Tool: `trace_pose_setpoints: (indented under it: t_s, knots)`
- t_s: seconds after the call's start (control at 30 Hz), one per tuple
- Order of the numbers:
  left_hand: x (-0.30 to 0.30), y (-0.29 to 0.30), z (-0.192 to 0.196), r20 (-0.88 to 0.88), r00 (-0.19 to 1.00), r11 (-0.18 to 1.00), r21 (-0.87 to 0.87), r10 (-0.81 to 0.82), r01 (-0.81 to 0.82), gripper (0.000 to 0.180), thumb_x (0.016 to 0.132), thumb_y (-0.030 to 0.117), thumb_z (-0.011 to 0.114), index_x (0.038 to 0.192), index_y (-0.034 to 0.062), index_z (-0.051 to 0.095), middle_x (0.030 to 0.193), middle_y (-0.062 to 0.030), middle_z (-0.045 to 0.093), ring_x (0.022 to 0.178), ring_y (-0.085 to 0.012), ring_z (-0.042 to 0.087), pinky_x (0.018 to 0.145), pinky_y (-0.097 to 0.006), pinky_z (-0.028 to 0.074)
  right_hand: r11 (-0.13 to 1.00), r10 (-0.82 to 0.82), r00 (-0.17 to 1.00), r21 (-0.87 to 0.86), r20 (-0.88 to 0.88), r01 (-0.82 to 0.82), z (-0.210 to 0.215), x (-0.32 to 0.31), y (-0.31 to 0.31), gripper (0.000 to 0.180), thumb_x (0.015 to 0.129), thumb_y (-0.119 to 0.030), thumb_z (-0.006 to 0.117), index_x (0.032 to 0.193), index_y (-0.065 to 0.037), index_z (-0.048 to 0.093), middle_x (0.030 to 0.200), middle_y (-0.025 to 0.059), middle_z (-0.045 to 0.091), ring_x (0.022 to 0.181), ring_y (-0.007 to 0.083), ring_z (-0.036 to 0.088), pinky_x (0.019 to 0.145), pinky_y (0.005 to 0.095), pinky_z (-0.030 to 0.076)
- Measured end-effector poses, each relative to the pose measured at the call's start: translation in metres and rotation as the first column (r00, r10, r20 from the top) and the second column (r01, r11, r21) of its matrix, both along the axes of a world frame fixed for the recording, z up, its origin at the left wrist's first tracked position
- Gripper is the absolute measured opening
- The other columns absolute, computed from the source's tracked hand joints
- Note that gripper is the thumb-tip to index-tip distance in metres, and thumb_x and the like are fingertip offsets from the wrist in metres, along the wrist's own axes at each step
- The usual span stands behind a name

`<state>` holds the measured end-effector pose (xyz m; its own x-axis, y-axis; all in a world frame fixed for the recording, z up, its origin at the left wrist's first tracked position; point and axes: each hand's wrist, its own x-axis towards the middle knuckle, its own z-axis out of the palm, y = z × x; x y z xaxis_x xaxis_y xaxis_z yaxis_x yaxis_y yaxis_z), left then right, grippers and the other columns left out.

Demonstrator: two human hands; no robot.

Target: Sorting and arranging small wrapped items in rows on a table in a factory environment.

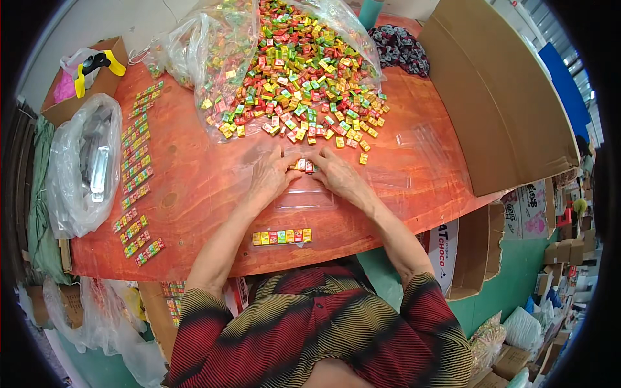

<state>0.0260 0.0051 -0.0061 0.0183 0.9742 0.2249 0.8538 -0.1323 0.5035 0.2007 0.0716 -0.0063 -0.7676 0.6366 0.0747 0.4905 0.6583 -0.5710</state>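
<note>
A short row of small coloured boxes (pixel 303 165) sits between my hands, over a clear plastic tray (pixel 304 199) on the table. My left hand (pixel 268 174) is closed on the row's left end, fingers and thumb pressed in. From the other side my right hand (pixel 337 176) pinches the right end. Fingers hide part of the row. Nearer to me lies a neat row of red, yellow and green boxes (pixel 282 237). Just beyond my hands spreads a big heap of loose little boxes (pixel 304 77), spilling from a clear plastic bag (pixel 226 52).
Finished-looking rows of boxes (pixel 136 161) line the left of the reddish table (pixel 174 194). Clear trays (pixel 424 142) lie at right, beside a tall cardboard box (pixel 498 90). A plastic bag (pixel 84 168) and an open carton (pixel 110 71) stand far left. Dark patterned cloth (pixel 401 50) lies behind.
</note>
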Motion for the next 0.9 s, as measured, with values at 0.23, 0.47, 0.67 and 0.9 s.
trace_pose_setpoints:
  t_s: [0.23, 0.47, 0.67, 0.9]
  knots:
    - [-0.022, 0.004, 0.001, 0.186, 0.980, 0.985, -0.136, -0.077, 0.104, 0.043, 0.069, 0.008, 0.069, 0.110, 0.0093, 0.057, 0.090, -0.0117, 0.049, 0.089, -0.0299, 0.052, 0.077, -0.038, 0.043, 0.964, -0.034, 0.998, -0.264, -0.047, 0.020, 0.016, 0.018, 0.011, 0.058, 0.070, 0.001, 0.064, 0.123, -0.007, 0.041, 0.105, 0.0167, 0.046, 0.097, 0.0316, 0.050, 0.083, 0.0376, 0.043]
    - [-0.020, 0.008, -0.005, 0.086, 0.988, 0.983, -0.123, -0.129, 0.139, 0.037, 0.069, 0.004, 0.066, 0.105, 0.0059, 0.059, 0.089, -0.0120, 0.051, 0.089, -0.0292, 0.053, 0.077, -0.038, 0.043, 0.998, 0.033, 0.999, -0.060, 0.002, -0.033, 0.005, 0.010, 0.007, 0.043, 0.075, -0.007, 0.062, 0.116, -0.009, 0.047, 0.104, 0.0165, 0.046, 0.096, 0.0335, 0.051, 0.079, 0.0384, 0.044]
    - [-0.013, 0.003, -0.007, 0.097, 0.989, 0.993, -0.035, -0.112, 0.116, 0.036, 0.069, 0.010, 0.069, 0.103, 0.0079, 0.060, 0.086, -0.0110, 0.051, 0.085, -0.0293, 0.053, 0.073, -0.038, 0.044, 0.999, 0.025, 0.999, -0.025, 0.047, -0.024, 0.011, 0.002, 0.002, 0.041, 0.076, -0.010, 0.061, 0.116, -0.013, 0.050, 0.100, 0.0150, 0.049, 0.091, 0.0339, 0.053, 0.074, 0.0405, 0.045]
    - [-0.004, 0.005, 0.000, 0.016, 0.998, 0.997, -0.042, -0.061, 0.062, 0.033, 0.069, 0.011, 0.068, 0.102, 0.0111, 0.062, 0.088, -0.0132, 0.052, 0.084, -0.0315, 0.055, 0.075, -0.040, 0.045, 0.994, -0.004, 0.999, 0.112, -0.040, 0.008, -0.002, 0.001, 0.001, 0.040, 0.076, -0.009, 0.061, 0.114, -0.014, 0.052, 0.088, 0.0132, 0.050, 0.086, 0.0317, 0.054, 0.072, 0.0393, 0.044]
